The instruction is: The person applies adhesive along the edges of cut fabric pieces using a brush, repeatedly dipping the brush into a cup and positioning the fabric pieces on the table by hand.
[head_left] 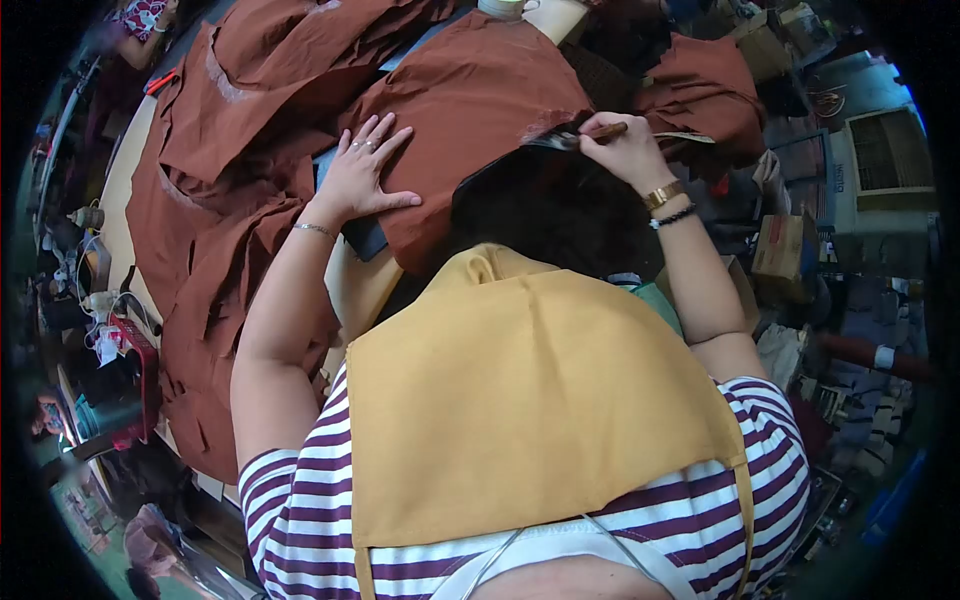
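Rust-brown fabric (460, 90) lies spread in front of me, its near edge curving round a dark area. My left hand (368, 172) rests flat on it, fingers apart, with nothing held. A brush with a wooden handle (608, 130) is pinched in my right hand (622, 150). Its pale bristles touch or hover just over the fabric's edge, beside a whitish smeared patch (545, 127); which of the two I cannot tell. More crumpled rust-brown fabric (230, 130) with whitish smears lies to the left.
A pale container (500, 8) stands at the top edge. Red-handled scissors or a similar tool (160, 82) lie at the upper left. A red basket (140, 375) is at the left. Cardboard boxes (782, 258) stand at the right. Part of another person (140, 30) shows at the upper left.
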The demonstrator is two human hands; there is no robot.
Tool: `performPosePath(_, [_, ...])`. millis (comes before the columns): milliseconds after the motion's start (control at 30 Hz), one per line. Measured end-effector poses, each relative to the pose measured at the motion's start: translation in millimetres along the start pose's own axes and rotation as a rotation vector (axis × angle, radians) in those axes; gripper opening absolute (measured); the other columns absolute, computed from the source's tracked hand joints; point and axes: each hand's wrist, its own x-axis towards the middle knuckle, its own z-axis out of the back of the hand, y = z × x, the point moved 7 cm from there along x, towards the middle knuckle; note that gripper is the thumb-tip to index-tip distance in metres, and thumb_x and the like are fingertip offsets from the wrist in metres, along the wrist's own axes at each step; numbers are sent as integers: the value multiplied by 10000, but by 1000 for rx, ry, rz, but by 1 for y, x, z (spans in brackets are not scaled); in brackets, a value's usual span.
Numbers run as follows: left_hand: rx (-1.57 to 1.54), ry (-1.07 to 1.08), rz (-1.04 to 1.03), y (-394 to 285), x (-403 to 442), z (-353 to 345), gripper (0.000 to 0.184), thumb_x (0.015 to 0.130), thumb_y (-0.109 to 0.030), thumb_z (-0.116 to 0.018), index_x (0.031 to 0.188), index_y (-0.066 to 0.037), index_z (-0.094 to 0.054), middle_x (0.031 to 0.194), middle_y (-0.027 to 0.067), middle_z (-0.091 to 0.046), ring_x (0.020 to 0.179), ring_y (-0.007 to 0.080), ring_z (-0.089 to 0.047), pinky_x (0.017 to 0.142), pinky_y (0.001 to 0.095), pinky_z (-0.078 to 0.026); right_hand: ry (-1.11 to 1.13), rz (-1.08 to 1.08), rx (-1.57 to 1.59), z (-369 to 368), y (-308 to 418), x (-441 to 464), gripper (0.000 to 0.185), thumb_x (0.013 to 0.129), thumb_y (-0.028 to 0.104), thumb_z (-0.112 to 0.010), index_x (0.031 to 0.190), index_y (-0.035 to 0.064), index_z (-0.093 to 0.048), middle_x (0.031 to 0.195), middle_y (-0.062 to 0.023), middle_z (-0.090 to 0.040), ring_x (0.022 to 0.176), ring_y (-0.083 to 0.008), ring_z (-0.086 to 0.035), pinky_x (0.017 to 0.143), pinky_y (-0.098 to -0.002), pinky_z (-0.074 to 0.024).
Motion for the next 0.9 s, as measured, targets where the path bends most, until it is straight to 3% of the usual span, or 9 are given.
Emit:
performPosePath(33, [0,1,2,0,-1,0,1045,655,-788,-618,1497,-239,-332,1574,111,-246,1456,347,-188,1158,577,-149,39,-15,-62,3,0,0,127,759,111,-698,860,37,-718,772,-128,-709,736,-186,-716,683,-291,-556])
performPosePath(200, [15,2,14,-2,-1,1,1051,651,-785,-626,1499,-240,-327,1573,113,-248,1457,344,-188,1160,568,-149,-1,180,337,-35,56,-2,120,763,103,-703,856,28,-697,735,-129,-690,677,-164,-688,642,-289,-529])
performPosePath(233, [18,0,17,-2,-3,1,1050,651,-784,-626,1499,-241,-327,1573,113,-248,1457,344,-189,1161,568,-150,-36,278,232,-34,63,-5,118,749,90,-704,842,18,-696,729,-129,-687,676,-174,-686,646,-288,-529])
performPosePath(367, [15,-53,11,-3,-4,-1,1043,649,-781,-631,1491,-238,-341,1560,120,-274,1446,348,-218,1156,573,-161,56,47,34,-11,23,-1,109,743,97,-699,825,26,-706,768,-131,-707,715,-198,-713,675,-283,-553])
performPosePath(433, [12,-67,2,-3,-4,-1,1039,649,-781,-631,1487,-235,-350,1553,123,-287,1441,349,-231,1154,575,-166,17,111,188,-17,49,-1,150,776,76,-687,908,8,-705,779,-86,-703,695,-121,-669,659,-255,-524])
performPosePath(533, [11,-62,-2,-3,-5,-1,1033,653,-786,-626,1484,-234,-357,1553,124,-287,1442,349,-229,1154,573,-166,81,289,195,-47,79,-5,154,782,73,-689,918,2,-698,791,-91,-703,714,-118,-671,661,-260,-520])
performPosePath(633, [5,-61,-1,-3,-4,-2,1034,656,-789,-622,1487,-237,-350,1559,121,-274,1446,349,-217,1155,576,-159,94,138,157,-29,52,-5,129,741,108,-703,844,31,-690,759,-144,-694,714,-252,-703,660,-311,-542])
performPosePath(767, [8,-51,1,-2,-4,-1,1042,660,-789,-620,1498,-246,-326,1572,111,-248,1454,344,-195,1157,583,-143,12,265,212,-31,83,-1,122,748,101,-694,851,37,-695,780,-144,-695,726,-250,-702,660,-318,-542])
performPosePath(900, [12,-59,-3,-2,-4,-3,1044,659,-790,-619,1499,-244,-324,1572,110,-249,1454,341,-196,1156,585,-146,105,365,280,-58,101,-9,126,750,108,-691,851,33,-690,773,-146,-687,720,-252,-696,657,-316,-534])
